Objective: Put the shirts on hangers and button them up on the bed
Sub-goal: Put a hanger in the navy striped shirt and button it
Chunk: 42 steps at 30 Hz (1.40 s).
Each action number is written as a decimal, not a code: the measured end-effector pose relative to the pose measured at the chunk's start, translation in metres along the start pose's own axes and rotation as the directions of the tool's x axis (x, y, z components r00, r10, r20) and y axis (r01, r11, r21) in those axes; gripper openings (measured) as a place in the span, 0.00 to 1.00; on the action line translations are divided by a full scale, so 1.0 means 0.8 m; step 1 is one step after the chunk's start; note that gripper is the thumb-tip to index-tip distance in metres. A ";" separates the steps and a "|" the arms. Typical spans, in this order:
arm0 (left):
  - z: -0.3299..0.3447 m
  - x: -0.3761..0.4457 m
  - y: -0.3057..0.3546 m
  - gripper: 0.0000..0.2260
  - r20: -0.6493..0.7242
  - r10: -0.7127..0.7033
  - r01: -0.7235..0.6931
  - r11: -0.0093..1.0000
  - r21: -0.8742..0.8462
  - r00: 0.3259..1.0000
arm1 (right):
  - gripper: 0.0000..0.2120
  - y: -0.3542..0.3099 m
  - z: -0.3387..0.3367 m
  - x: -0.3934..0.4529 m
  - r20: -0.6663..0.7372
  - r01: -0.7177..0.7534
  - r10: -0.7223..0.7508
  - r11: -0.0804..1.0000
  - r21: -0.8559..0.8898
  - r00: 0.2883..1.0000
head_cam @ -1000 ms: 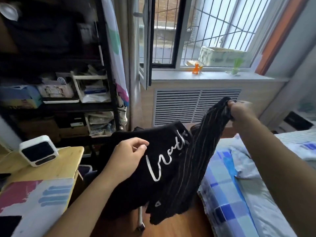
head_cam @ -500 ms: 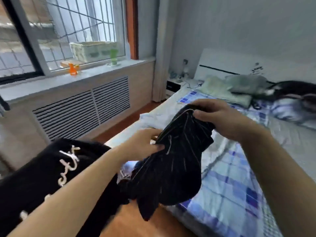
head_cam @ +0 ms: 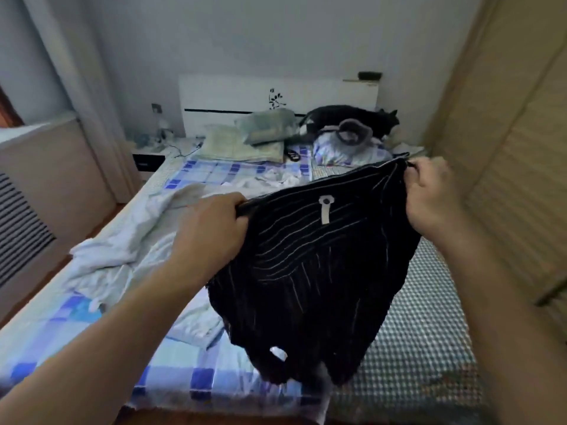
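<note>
A black shirt with thin white stripes (head_cam: 310, 283) hangs spread between my two hands above the bed (head_cam: 190, 372). My left hand (head_cam: 211, 231) grips its upper edge on the left. My right hand (head_cam: 429, 194) grips the upper edge on the right, held a little higher. A white label shows near the shirt's top middle. The lower part of the shirt dangles bunched over the blue checked sheet. No hanger is in view.
A crumpled white sheet or garment (head_cam: 129, 237) lies on the left half of the bed. Pillows (head_cam: 245, 142) and a black cat (head_cam: 352, 118) are at the headboard. A wardrobe door (head_cam: 515, 167) stands close on the right, a radiator cover (head_cam: 27, 222) on the left.
I have turned from the window and shelves to face the bed. Both hands moved apart and now hold the striped shirt spread open; the black garment with white lettering is out of view.
</note>
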State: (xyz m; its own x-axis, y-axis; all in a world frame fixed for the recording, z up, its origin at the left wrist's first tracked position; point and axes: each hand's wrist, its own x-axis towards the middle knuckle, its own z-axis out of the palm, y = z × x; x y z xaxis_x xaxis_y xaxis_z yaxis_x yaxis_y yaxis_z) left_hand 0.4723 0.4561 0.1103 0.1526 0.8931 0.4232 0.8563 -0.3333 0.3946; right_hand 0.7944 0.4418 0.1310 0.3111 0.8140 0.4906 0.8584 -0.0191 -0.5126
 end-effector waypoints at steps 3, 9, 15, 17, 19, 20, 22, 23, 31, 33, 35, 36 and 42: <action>0.068 0.042 0.072 0.05 0.019 -0.039 0.037 0.996 0.084 0.999 | 0.15 0.095 -0.001 0.028 -0.092 0.117 -0.133 0.980 -0.161 0.987; 0.204 0.078 0.162 0.10 0.361 -0.217 0.150 0.967 0.207 0.907 | 0.13 0.261 -0.033 0.067 0.399 -0.260 0.234 0.965 0.013 0.887; 0.194 0.177 0.273 0.14 0.758 -0.134 0.767 0.188 -0.614 0.639 | 0.15 0.299 -0.125 0.143 0.350 -0.450 0.284 0.611 0.652 0.893; 0.204 0.214 0.302 0.17 0.729 -0.055 0.730 0.101 -0.675 0.682 | 0.12 0.311 -0.135 0.175 0.203 -0.372 0.326 0.628 0.684 0.923; 0.243 0.246 0.319 0.16 0.581 -0.192 0.611 0.181 -0.771 0.791 | 0.07 0.342 -0.109 0.207 0.042 -0.318 0.362 0.753 0.576 0.931; 0.276 0.256 0.322 0.15 0.439 -0.280 0.517 0.354 -0.779 0.853 | 0.07 0.361 -0.088 0.219 0.007 -0.321 0.360 0.822 0.470 0.933; 0.358 0.260 0.312 0.14 0.273 -0.228 0.352 0.701 -0.620 0.935 | 0.09 0.416 -0.032 0.223 0.101 -0.362 0.349 0.917 0.166 0.932; 0.404 0.255 0.301 0.09 0.365 -0.182 0.367 0.759 -0.537 0.913 | 0.11 0.451 -0.004 0.216 0.228 -0.385 0.378 0.923 -0.014 0.897; 0.593 0.153 0.217 0.13 0.900 -0.141 0.421 0.906 -0.052 0.413 | 0.16 0.561 0.080 0.077 0.629 -0.364 0.699 0.714 -0.598 0.340; 0.607 0.193 0.225 0.11 0.847 -0.208 0.584 0.799 -0.141 0.490 | 0.15 0.557 0.089 0.115 0.477 -0.530 0.753 0.658 -0.536 0.453; 0.611 0.249 0.248 0.09 0.777 -0.253 0.719 0.609 -0.335 0.576 | 0.15 0.558 0.102 0.161 0.300 -0.695 0.775 0.631 -0.345 0.556; 0.608 0.274 0.264 0.09 0.762 -0.232 0.747 0.498 -0.441 0.605 | 0.16 0.558 0.108 0.183 0.265 -0.757 0.774 0.626 -0.187 0.575; 0.608 0.279 0.290 0.26 0.943 0.059 0.445 0.871 -0.209 0.328 | 0.31 0.571 0.141 0.193 0.685 -0.801 0.682 0.547 -0.243 0.258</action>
State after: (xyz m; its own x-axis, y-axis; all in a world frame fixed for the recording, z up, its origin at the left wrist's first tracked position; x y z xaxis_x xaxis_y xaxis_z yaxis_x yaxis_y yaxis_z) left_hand 0.9448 0.7252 -0.1001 0.5658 0.5580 -0.6071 0.7105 0.0437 0.7024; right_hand 1.1888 0.6245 -0.1070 0.3861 0.5946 -0.7052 0.3194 -0.8034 -0.5026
